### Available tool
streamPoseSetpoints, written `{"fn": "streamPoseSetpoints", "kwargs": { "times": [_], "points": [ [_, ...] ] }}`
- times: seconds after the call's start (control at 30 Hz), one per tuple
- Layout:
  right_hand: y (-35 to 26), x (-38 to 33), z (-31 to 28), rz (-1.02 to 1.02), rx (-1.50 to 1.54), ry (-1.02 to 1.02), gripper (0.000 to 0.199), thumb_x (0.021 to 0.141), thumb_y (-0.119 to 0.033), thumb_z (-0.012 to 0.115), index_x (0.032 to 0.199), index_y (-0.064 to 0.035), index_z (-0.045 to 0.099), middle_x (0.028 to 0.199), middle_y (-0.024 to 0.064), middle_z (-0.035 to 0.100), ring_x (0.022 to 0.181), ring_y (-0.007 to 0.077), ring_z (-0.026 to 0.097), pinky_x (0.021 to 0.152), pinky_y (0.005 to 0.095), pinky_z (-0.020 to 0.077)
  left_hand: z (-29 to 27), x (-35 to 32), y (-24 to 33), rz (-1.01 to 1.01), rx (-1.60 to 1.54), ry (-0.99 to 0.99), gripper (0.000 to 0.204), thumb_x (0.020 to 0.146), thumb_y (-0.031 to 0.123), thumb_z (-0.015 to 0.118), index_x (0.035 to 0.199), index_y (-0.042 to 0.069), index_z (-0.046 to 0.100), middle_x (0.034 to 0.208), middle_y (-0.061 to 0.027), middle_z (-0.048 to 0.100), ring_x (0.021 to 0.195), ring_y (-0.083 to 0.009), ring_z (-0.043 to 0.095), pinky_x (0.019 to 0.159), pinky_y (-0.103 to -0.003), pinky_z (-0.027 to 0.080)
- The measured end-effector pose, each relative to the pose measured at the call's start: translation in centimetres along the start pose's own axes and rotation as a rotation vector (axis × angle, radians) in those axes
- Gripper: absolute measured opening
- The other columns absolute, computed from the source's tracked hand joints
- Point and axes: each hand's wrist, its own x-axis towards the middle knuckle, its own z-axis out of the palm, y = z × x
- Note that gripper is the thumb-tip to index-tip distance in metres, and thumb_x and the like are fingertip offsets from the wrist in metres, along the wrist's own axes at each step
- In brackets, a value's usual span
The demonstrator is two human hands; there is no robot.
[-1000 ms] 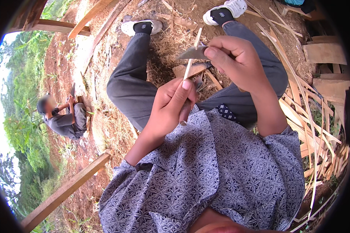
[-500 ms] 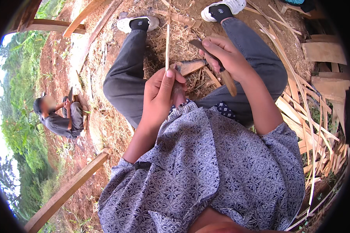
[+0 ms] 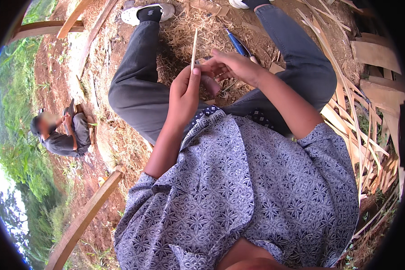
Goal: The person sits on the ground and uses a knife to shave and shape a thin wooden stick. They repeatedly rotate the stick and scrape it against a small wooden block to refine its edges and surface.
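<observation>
My left hand (image 3: 184, 90) is closed around a thin pale strip of wood (image 3: 194, 50), thumb along it, its free end pointing up and away from me. Just to its right is my right hand (image 3: 234, 68), without a tool, its fingers apart and close to the left hand's fingertips. Whether they touch the strip is hard to tell. A brownish, flap-like piece (image 3: 210, 84) shows below the left fingers; its kind is unclear. On the ground beyond my right hand lies a knife (image 3: 236, 42), its blade shining blue, its handle end partly hidden by the hand.
Long split strips (image 3: 346, 130) and flat boards (image 3: 378, 56) are heaped at my right. Shavings (image 3: 180, 33) litter the ground between my legs. Wooden beams (image 3: 83, 220) stand at the left. Farther left, another person (image 3: 65, 135) sits on the slope.
My right hand has let go of the knife, which now lies on the ground, and has moved left toward my left hand. The strip shows shorter, its far end now in view.
</observation>
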Motion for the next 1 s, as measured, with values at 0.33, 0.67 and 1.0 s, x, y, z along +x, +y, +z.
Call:
{"fn": "streamPoseSetpoints", "kwargs": {
  "times": [0.33, 0.67, 1.0],
  "points": [
    [4.5, 2.9, -1.6, -0.126, 0.253, 0.358, 0.027, 0.108, -0.024, 0.045, 0.111, -0.0030, 0.061, 0.097, 0.0037, 0.066, 0.078, 0.0126, 0.065, 0.070, 0.0265, 0.0552, -2.1, 2.7, -5.2, -0.197, 0.196, -0.170, 0.032, 0.108, 0.026, 0.048, 0.121, 0.001, 0.064, 0.091, -0.0035, 0.071, 0.070, -0.0064, 0.059, 0.066, -0.025, 0.047],
    [10.6, 5.9, -6.1, -0.017, -0.742, 0.593, 0.040, 0.098, -0.041, 0.053, 0.118, -0.0072, 0.056, 0.094, 0.0122, 0.068, 0.088, 0.0269, 0.068, 0.081, 0.0400, 0.0522, -3.2, 7.2, -12.5, -0.306, 0.926, -0.309, 0.041, 0.101, 0.036, 0.050, 0.094, -0.001, 0.068, 0.077, -0.0198, 0.070, 0.076, -0.0325, 0.071, 0.074, -0.043, 0.052],
    [11.1, 2.8, -6.0, -0.046, -0.801, 0.615, 0.027, 0.088, -0.029, 0.069, 0.107, -0.0094, 0.070, 0.104, 0.0129, 0.074, 0.097, 0.0242, 0.072, 0.085, 0.0365, 0.0559, -0.8, 5.8, -12.8, -0.335, 0.891, -0.353, 0.042, 0.099, 0.033, 0.043, 0.097, 0.001, 0.071, 0.098, -0.0271, 0.069, 0.098, -0.0445, 0.065, 0.089, -0.051, 0.051]
  ]
}}
